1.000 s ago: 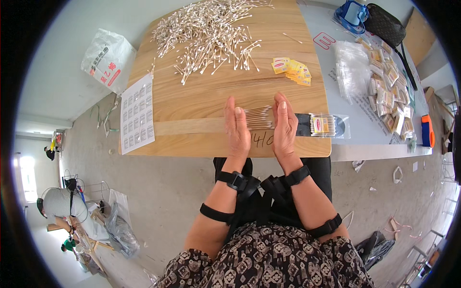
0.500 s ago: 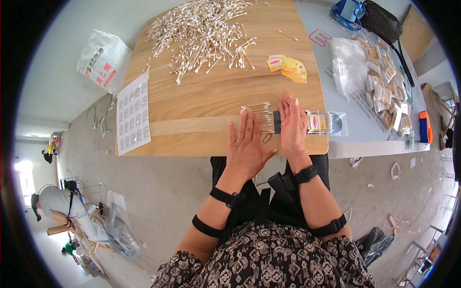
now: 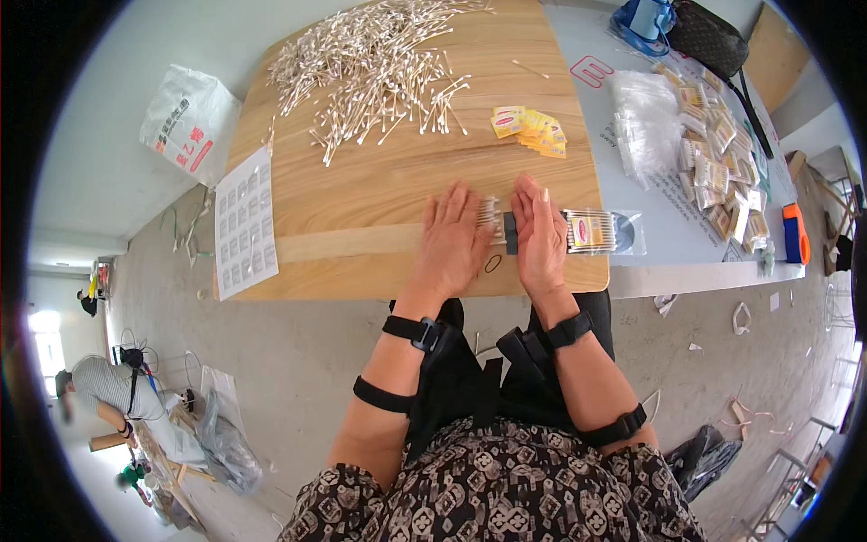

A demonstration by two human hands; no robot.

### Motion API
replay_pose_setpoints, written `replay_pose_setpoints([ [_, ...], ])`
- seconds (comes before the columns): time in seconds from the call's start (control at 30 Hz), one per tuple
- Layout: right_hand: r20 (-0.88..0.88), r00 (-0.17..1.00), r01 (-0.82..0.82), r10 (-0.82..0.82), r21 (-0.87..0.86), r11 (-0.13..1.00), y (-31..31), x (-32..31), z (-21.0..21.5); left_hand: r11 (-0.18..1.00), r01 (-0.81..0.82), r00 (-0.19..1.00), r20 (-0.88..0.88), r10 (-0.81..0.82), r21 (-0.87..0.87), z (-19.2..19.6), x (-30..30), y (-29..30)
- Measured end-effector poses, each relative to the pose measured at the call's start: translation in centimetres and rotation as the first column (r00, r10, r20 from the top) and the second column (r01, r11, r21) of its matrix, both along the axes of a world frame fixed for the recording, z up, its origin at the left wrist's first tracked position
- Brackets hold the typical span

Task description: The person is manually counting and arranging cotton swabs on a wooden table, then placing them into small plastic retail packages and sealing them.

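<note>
Cotton swabs [image 3: 492, 219] in row, frame centre, near front edge of wooden table [image 3: 361, 194]. Left hand [image 3: 454, 242] flat, fingers spread, beside row; right hand [image 3: 539, 237] flat, pressing row into clear packet [image 3: 601, 231]. Best keep tips level, pressure even. Half second earlier left hand sat lower, angled; now squared alongside.

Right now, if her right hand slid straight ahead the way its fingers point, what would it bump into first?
Probably the yellow packets. The right hand lies flat on the wooden table, fingers pointing away from her, with bare wood between.
</note>
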State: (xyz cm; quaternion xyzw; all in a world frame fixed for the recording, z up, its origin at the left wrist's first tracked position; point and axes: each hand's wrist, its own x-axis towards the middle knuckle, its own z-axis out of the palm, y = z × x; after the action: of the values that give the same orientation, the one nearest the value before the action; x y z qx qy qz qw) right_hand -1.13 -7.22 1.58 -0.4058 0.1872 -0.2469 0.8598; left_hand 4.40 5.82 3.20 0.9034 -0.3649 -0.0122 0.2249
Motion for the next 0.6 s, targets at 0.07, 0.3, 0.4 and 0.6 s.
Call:
replay_pose_setpoints([
  [0.07, 0.018, 1.0, 0.015, -0.015, 0.016, 1.0, -0.1, -0.3, 0.0, 0.996, 0.088, 0.994, -0.064, -0.089, -0.008, -0.7, -0.3, 0.3],
  [0.3, -0.039, 0.999, -0.026, 0.02, -0.144, 0.989, 0.7, -0.7, 0.4, 0.635, -0.382, 0.918, -0.356, 0.175, -0.672, -3.2, -0.9, -0.3],
  [0.4, -0.065, 0.998, -0.015, 0.004, -0.17, 0.985, 0.9, 0.1, 0.0, 0.433, -0.563, 0.804, -0.588, 0.09, -0.704, -1.8, -1.1, -1.7],
  [0.6, -0.044, 0.998, -0.039, 0.035, -0.096, 0.995, 0.3, 0.0, 0.5, 0.308, -0.73, 0.58, -0.791, -0.195, -0.611, -1.1, -1.5, -1.5],
])
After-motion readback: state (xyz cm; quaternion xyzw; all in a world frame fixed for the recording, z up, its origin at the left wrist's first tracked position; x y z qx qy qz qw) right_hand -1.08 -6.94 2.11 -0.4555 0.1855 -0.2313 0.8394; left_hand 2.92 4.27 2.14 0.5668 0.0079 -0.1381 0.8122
